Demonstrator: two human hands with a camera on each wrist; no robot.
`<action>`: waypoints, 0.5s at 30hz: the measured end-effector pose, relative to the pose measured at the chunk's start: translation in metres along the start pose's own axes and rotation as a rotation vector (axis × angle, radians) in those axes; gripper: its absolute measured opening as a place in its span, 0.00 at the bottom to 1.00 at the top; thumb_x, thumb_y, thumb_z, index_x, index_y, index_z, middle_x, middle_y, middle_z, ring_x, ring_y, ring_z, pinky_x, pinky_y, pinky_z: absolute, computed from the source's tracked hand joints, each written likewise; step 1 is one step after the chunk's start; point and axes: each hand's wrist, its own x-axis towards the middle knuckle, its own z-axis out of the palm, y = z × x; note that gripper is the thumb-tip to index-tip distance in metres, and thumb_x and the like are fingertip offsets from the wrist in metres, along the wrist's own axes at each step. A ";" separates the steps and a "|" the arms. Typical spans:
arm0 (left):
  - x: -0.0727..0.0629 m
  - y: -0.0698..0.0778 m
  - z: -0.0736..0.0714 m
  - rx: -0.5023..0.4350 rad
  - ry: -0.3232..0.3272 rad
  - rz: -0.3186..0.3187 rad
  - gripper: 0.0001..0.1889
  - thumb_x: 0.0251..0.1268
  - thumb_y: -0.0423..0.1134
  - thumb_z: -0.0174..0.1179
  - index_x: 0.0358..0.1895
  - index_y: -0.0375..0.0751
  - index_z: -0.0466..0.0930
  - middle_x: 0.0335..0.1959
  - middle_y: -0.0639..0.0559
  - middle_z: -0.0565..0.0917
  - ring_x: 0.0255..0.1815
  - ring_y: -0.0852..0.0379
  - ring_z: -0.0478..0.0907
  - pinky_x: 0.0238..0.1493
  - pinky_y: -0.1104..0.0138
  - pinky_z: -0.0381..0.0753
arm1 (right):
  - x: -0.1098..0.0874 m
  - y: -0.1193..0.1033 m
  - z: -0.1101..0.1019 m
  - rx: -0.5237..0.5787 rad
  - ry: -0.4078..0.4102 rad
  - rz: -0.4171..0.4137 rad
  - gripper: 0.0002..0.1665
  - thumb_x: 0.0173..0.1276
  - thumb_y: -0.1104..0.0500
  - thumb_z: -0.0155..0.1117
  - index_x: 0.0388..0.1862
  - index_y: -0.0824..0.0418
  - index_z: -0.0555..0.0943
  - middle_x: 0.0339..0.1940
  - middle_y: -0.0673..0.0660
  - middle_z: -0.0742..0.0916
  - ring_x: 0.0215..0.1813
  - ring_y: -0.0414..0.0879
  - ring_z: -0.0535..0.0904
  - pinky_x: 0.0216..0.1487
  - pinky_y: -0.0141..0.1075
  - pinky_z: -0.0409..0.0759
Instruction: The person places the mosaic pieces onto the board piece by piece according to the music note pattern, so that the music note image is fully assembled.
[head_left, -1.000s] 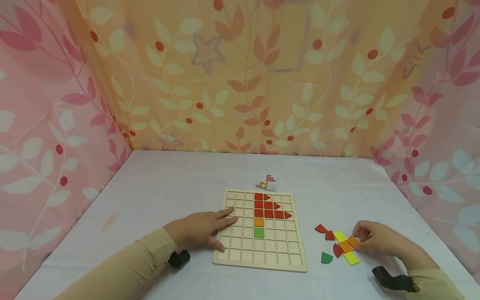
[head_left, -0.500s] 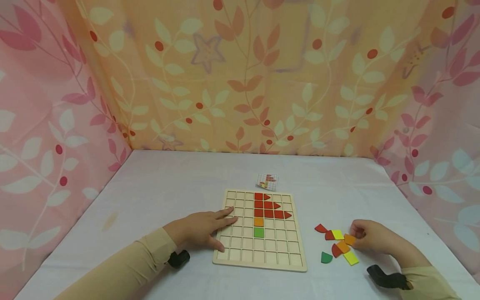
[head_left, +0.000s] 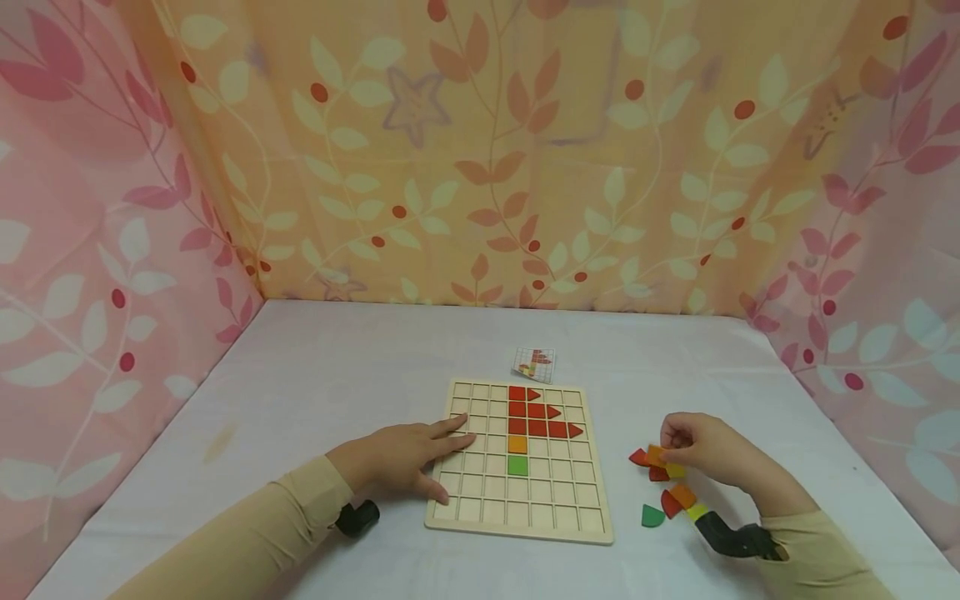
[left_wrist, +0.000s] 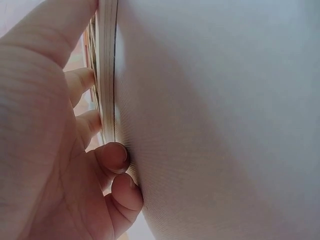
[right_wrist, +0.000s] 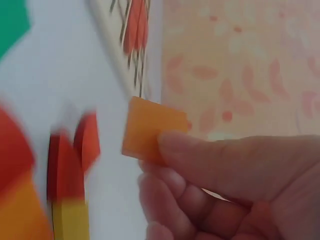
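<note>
My right hand (head_left: 708, 450) pinches an orange square tile (right_wrist: 147, 127) between thumb and fingers, held above the loose pieces right of the board. With fingers spread, my left hand (head_left: 401, 457) rests on the left edge of a wooden grid board (head_left: 480, 492). In the left wrist view, two fingertips (left_wrist: 116, 156) touch the table beside the board's edge. Rows of red tiles (head_left: 536, 427) with pointed ends fill the board's upper middle. Below them sit an orange tile (head_left: 517, 444) and a green tile (head_left: 517, 465).
Loose pieces lie right of the board: a green rounded piece (head_left: 652, 516), a red rounded piece (head_left: 669, 503), an orange tile (head_left: 682, 497) and partly covered yellow ones. A small pattern card (head_left: 535, 364) lies behind the board. Floral cloth (head_left: 480, 167) surrounds the white table.
My right hand has picked the orange square tile off the pile and moved left and away from me with it. My left hand has stayed in place on the board.
</note>
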 end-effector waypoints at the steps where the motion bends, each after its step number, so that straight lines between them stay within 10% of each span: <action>1: 0.000 0.000 0.000 0.000 0.000 0.001 0.46 0.46 0.74 0.47 0.71 0.67 0.43 0.74 0.60 0.40 0.69 0.51 0.55 0.63 0.54 0.61 | 0.002 -0.007 0.004 0.011 0.005 -0.014 0.11 0.54 0.58 0.69 0.27 0.57 0.74 0.23 0.52 0.76 0.31 0.46 0.70 0.30 0.35 0.73; 15: 0.000 0.000 0.000 0.014 0.003 0.009 0.47 0.46 0.75 0.46 0.71 0.66 0.44 0.74 0.59 0.41 0.69 0.51 0.57 0.62 0.55 0.62 | 0.026 -0.083 0.058 0.092 -0.057 -0.329 0.09 0.56 0.61 0.68 0.26 0.54 0.74 0.24 0.46 0.77 0.30 0.42 0.72 0.31 0.31 0.72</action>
